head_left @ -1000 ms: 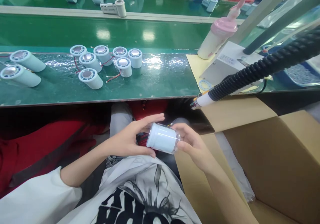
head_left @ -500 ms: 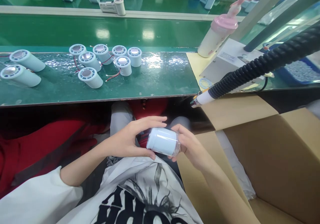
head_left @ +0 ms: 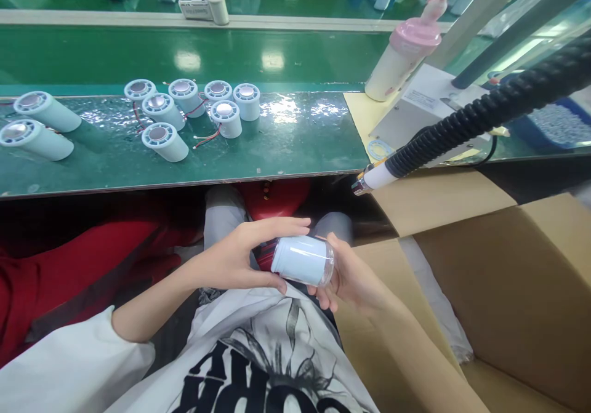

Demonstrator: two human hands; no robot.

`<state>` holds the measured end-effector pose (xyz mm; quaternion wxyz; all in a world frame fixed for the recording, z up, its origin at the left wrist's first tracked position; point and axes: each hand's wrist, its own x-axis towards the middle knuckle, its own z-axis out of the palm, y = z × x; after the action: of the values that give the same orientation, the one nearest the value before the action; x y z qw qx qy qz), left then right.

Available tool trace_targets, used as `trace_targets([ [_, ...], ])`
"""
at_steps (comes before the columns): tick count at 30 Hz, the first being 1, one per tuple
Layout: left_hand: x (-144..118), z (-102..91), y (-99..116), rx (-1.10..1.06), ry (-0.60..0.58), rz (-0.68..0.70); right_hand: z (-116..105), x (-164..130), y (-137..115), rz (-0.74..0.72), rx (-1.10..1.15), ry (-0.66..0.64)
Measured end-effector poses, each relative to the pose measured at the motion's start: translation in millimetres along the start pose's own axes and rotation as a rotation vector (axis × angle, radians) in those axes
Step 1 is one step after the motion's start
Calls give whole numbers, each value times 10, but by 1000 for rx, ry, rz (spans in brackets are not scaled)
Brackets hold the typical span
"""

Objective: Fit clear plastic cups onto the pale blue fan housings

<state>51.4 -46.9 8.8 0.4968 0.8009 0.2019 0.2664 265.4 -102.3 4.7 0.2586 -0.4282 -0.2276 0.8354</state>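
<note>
One pale-blue cylinder (head_left: 300, 259) is held tilted on the near side of the green bench (head_left: 300, 148). Through my remote head view, the right hand (head_left: 357, 280) grips its clear-covered end; the left hand (head_left: 240, 254) curves about the other, though I cannot tell whether it touches. Similar cylinders (head_left: 229, 128) sit on the bench.
</note>
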Motion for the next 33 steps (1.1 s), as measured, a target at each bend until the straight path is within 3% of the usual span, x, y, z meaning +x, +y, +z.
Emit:
trace_targets([
  [10, -4, -8, 63, 62, -13, -26, 52, -9, -41, 187, 119, -47],
  [13, -9, -2, 99, 74, -2, -78, 43, 2, -1, 126, 55, -51],
  [15, -12, -1, 115, 70, 13, -140, 24, 2, 45, -16, -41, -22],
  [18, -9, 2, 127, 35, 36, -224, -21, -20, 115, -363, -267, 82],
  [21, 2, 14, 134, 5, 45, -269, -82, -53, 143, -786, -649, 201],
  [23, 8, 23, 138, 0, 48, -295, -119, -71, 135, -1023, -940, 210],
  [25, 9, 24, 140, -14, 41, -308, -141, -83, 117, -1118, -1095, 195],
  [27, 4, 13, 134, -33, 13, -284, -141, -88, 106, -1028, -1005, 178],
  [30, -10, -18, 110, -17, -48, -189, -117, -90, 117, -787, -602, 121],
  [33, -26, -41, 78, 29, -65, -134, -103, -96, 135, -696, -423, 102],
])
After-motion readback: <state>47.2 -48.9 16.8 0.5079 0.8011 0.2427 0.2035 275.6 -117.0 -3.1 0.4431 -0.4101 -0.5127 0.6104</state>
